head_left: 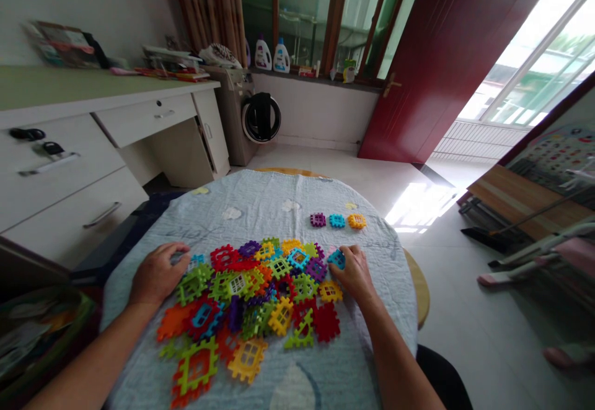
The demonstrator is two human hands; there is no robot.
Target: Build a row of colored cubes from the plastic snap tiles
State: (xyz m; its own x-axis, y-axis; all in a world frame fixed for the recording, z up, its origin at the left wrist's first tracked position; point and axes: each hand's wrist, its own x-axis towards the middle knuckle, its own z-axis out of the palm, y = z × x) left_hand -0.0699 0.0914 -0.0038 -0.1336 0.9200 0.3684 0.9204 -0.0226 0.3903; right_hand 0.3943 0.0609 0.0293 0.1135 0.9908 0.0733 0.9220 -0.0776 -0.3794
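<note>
A heap of toy building tiles point(237, 283) in several colours, with notched edges and window-like openings, spreads over the cloth-covered round table point(297, 366). At the heap's right side, my right hand point(355, 272) pinches a blue building tile point(336, 259) between thumb and fingers. A yellow tile point(330, 292) lies just beside that hand. My left hand point(158, 272) rests at the heap's left edge, its thumb and fingers curved but apart with nothing between them. Farther back sit a purple tile point(318, 219), a light blue tile point(337, 220) and an orange-yellow tile point(357, 221) in a row.
A white desk point(153, 116) stands left, beside a washing machine point(239, 103) with its round door open. Detergent bottles point(281, 57) line the window sill. Behind on the right is a red door point(432, 57). A black chair or stool edge point(441, 376) shows near the table's right front.
</note>
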